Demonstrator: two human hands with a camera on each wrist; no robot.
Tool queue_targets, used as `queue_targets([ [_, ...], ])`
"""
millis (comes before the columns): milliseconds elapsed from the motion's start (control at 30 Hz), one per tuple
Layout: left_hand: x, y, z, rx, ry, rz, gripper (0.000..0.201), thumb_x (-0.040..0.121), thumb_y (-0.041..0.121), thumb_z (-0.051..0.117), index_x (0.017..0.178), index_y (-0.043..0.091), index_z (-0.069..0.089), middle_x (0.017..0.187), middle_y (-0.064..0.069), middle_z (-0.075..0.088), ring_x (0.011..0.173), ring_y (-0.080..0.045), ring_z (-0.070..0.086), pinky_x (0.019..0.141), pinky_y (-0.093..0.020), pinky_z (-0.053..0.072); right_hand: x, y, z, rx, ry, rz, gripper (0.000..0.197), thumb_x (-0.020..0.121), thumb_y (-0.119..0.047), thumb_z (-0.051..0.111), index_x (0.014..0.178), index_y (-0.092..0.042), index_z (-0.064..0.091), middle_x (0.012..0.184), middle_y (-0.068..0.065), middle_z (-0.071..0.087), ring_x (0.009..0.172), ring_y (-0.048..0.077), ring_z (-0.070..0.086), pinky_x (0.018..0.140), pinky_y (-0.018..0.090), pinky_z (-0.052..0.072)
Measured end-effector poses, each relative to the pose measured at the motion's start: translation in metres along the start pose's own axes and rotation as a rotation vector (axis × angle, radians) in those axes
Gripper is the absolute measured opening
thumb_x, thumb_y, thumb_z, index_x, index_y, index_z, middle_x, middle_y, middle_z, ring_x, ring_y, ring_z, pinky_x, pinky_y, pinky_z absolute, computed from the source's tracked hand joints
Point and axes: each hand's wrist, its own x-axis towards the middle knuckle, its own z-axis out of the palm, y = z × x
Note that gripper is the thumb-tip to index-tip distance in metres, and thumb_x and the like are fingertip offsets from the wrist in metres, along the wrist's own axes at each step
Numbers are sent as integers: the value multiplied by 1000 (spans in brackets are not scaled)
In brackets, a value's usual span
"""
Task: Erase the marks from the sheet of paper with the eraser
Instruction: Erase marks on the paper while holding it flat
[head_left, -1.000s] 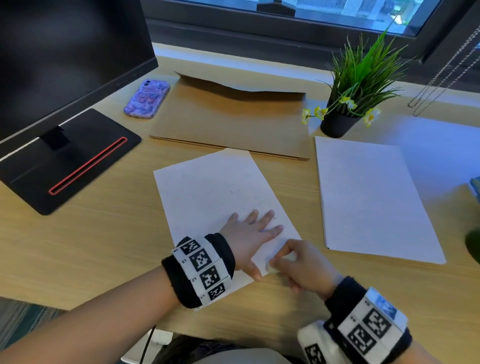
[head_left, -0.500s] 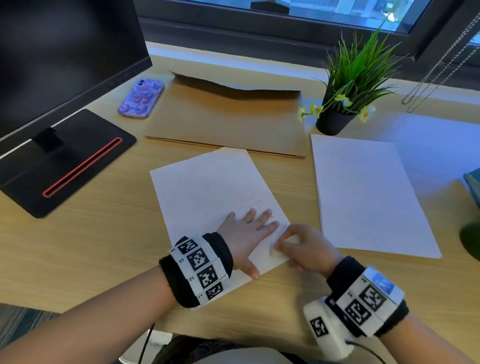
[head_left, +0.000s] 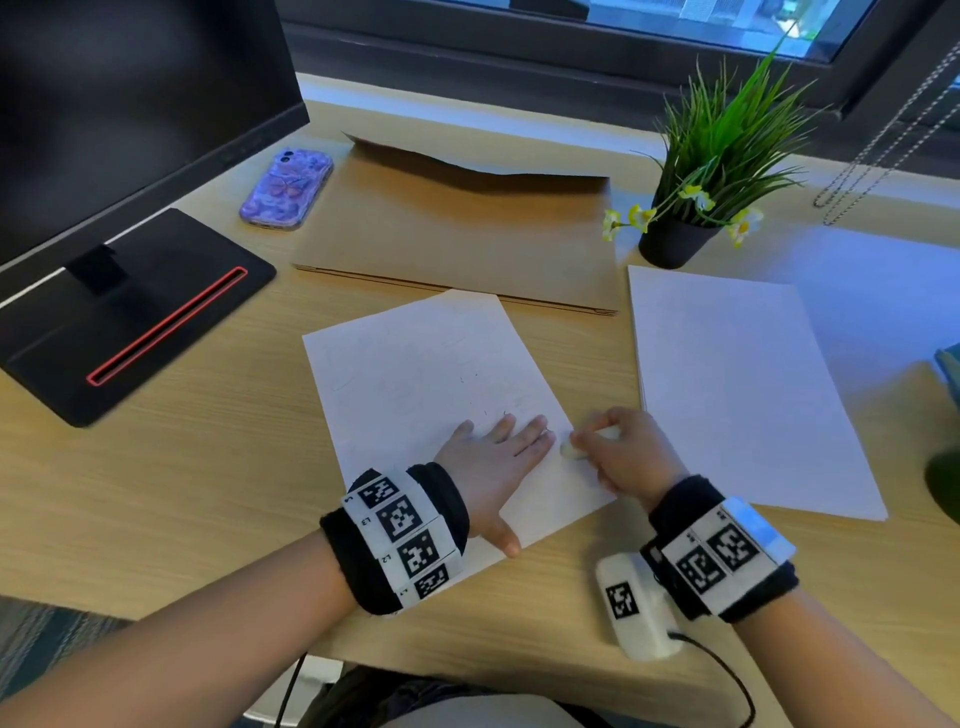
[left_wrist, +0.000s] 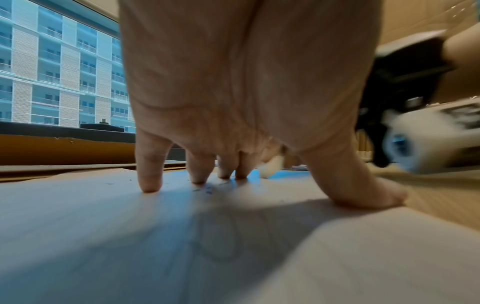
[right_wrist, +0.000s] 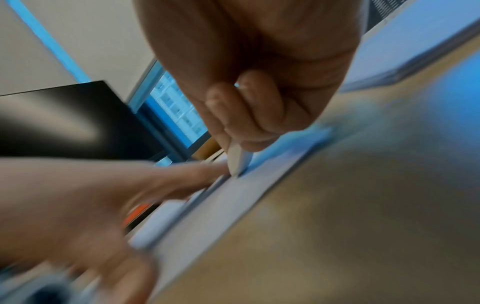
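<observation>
A white sheet of paper (head_left: 415, 379) lies tilted on the wooden desk, with faint pencil marks and eraser crumbs near its right edge. My left hand (head_left: 493, 457) lies flat on the sheet's lower right part, fingers spread and pressing it down (left_wrist: 148, 185). My right hand (head_left: 618, 452) pinches a small white eraser (head_left: 571, 450) and holds its tip on the paper's right edge, just beyond the left fingertips. The right wrist view shows the eraser (right_wrist: 239, 160) between thumb and fingers, touching the sheet. In the left wrist view the eraser (left_wrist: 270, 167) appears behind the fingers.
A second white sheet stack (head_left: 737, 384) lies to the right. A brown envelope (head_left: 457, 234) sits behind the paper, a potted plant (head_left: 680, 228) at back right, a purple phone (head_left: 285, 189) and a monitor stand (head_left: 130, 312) at left.
My right hand has moved with the eraser up and to the right along the sheet's right edge. The left hand stays pressed on the paper.
</observation>
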Motion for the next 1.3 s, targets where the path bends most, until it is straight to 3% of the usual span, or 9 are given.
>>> queue_targets([
  [167,1,0,0,-25,4,1,116,75,51,70,150,19,-11,156,6,-20,145,-21,-9,115,-49,11,-29,10,23,-130,-279,-21,11,89,-18,62,80,-17,56,61,-2,55,35,0,48,39,14,36],
  [367,0,0,0,-5,13,3,114,76,51,69,150,18,-11,157,5,-19,145,-21,-9,115,-49,13,5,-1,-1,-35,12,-2,13,89,-22,61,83,-13,56,65,2,55,48,12,49,42,19,39],
  [433,0,0,0,-15,18,0,115,75,51,70,150,18,-12,157,5,-19,145,-21,-9,115,-48,12,-5,1,9,-86,-58,-22,12,89,-21,61,80,-15,56,65,1,55,46,10,51,41,18,40],
  [533,0,0,-1,-47,19,-4,119,75,51,70,148,18,-18,156,5,-20,145,-19,-10,116,-46,8,-25,5,28,-131,-276,-16,14,89,-19,62,77,-18,55,58,-1,55,33,1,47,38,14,36],
  [633,-2,-1,-1,-78,15,-23,121,75,51,69,147,14,-22,155,1,-24,145,-17,-12,116,-43,3,-7,3,19,-78,-179,14,14,88,-22,63,78,-16,57,58,2,54,34,5,46,39,18,36],
  [733,-1,-1,1,-72,10,-28,120,76,53,68,147,12,-20,155,-2,-26,145,-16,-13,116,-42,0,10,-5,3,29,-64,43,14,90,-21,61,89,-7,58,59,6,53,42,12,45,38,20,35],
  [933,-1,-1,2,-100,20,-25,120,75,52,70,148,14,-17,155,-1,-26,145,-14,-13,117,-41,0,-19,0,27,-134,-338,3,14,92,-20,57,79,-17,54,57,1,53,30,3,43,35,15,33],
  [1133,-1,-2,2,-92,16,-26,120,75,52,69,148,13,-18,155,-1,-25,145,-16,-14,116,-42,0,10,-4,2,-12,12,9,14,91,-22,58,87,-9,54,61,4,54,43,13,46,40,19,37],
  [1300,-2,-2,1,-105,23,-22,118,76,51,69,148,14,-16,155,0,-25,145,-15,-14,116,-42,0,-21,2,29,-153,-257,-28,10,91,-21,60,85,-17,53,64,0,54,33,1,47,36,15,35],
])
